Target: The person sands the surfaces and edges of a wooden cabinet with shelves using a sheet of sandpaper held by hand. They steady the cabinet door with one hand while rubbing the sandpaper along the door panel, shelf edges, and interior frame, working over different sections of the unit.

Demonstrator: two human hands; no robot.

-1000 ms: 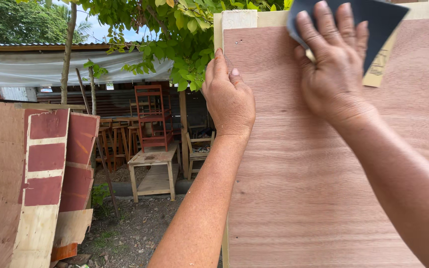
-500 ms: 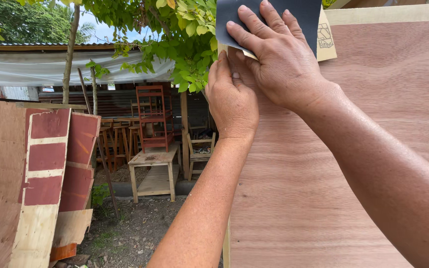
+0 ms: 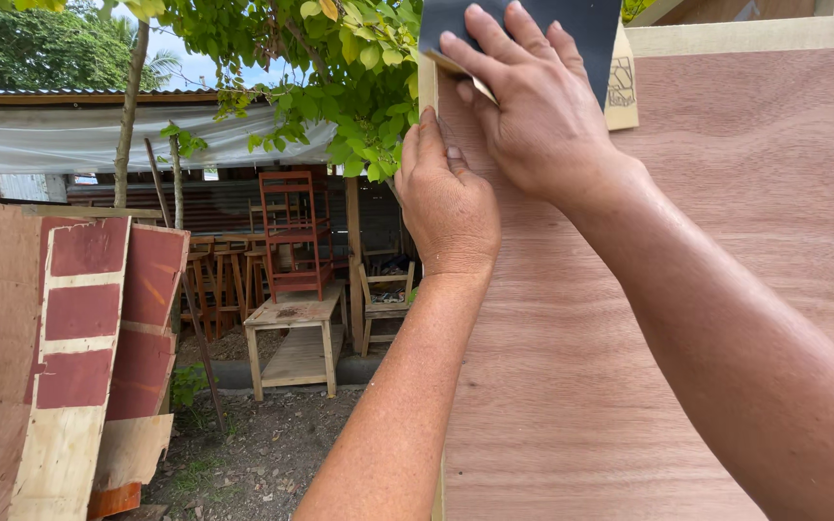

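Note:
A large upright sheet of reddish-brown plywood [image 3: 726,222] fills the right of the head view. My right hand [image 3: 533,106] presses a dark sheet of sandpaper [image 3: 586,29] flat against its top left corner, fingers spread over the paper. Just below, my left hand [image 3: 446,198] grips the panel's left edge, thumb side toward me, fingers wrapped behind the board and hidden.
Red-painted plywood offcuts [image 3: 79,338] lean at the left. Beyond them stand a bare wooden table [image 3: 296,338], a red chair frame [image 3: 291,232] and stools under a shed with a white tarp [image 3: 98,140]. Leafy branches [image 3: 340,68] hang overhead. The ground is gravel.
My right hand has slid the sandpaper leftward along the panel's top, from the upper middle to the top left corner above my left hand. The left hand has kept its grip on the edge.

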